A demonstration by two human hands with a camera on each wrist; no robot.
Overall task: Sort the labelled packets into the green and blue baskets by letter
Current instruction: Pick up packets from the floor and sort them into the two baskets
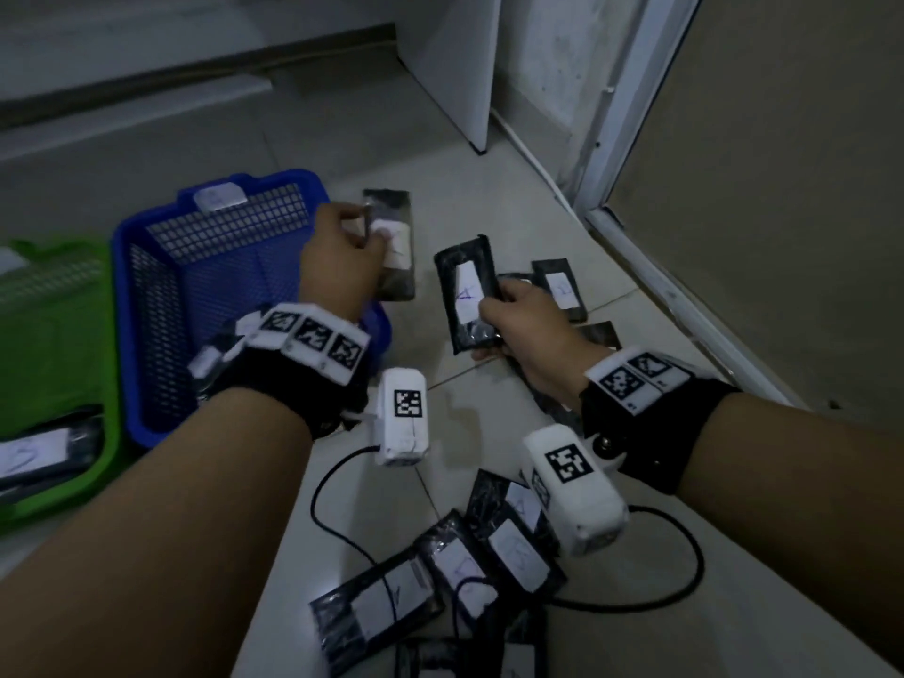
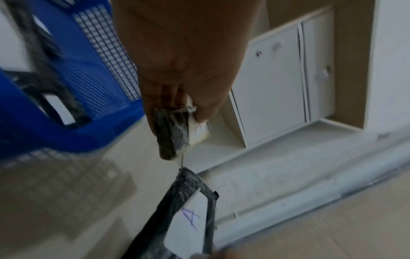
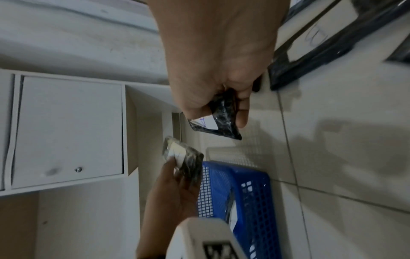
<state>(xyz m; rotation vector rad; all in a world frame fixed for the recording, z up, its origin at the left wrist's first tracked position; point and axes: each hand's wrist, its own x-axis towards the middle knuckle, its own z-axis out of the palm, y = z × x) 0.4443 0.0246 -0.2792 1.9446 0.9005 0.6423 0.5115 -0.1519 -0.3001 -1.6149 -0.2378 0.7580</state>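
My left hand [image 1: 342, 247] grips a black packet [image 1: 394, 244] with a white label, held just right of the blue basket [image 1: 146, 305]; the left wrist view shows that packet [image 2: 175, 129] pinched end-on. My right hand [image 1: 518, 315] grips a second black packet [image 1: 467, 298] whose label reads A, also seen as the packet [image 3: 218, 126] in the right wrist view. The green basket [image 1: 105, 462] at far left holds a labelled packet [image 1: 44, 452]. Several more packets [image 1: 489, 550] lie on the floor near my forearms.
Two packets [image 1: 560, 286] lie on the tiled floor behind my right hand. A white cabinet [image 1: 460, 71] stands ahead, a door frame [image 1: 631, 154] to the right. Black cables [image 1: 685, 570] loop across the floor.
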